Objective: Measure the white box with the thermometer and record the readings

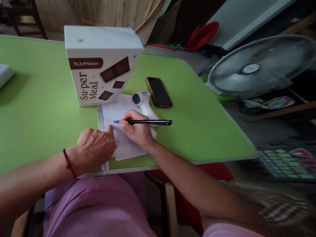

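Observation:
A black pen [158,122] is pinched in my right hand [137,130], its tip at the written sheet of paper [127,148]. My left hand [95,146] rests palm down on the sheet's left side and the table, one finger stretched toward the pen tip; its other fingers are bent and partly hidden, and nothing shows in it. Just beyond my right hand lies a white and blue forehead thermometer [142,98], with a dark phone [159,92] in a brownish case beside it. The white NutriMotion box [91,79] stands upright behind the paper.
The green table [197,131] ends at a pale edge near my body. A white object [5,74] sits at its far left. To the right are a round fan [249,69] and a red plastic item [202,36]. A dark chair [23,14] stands at the back left.

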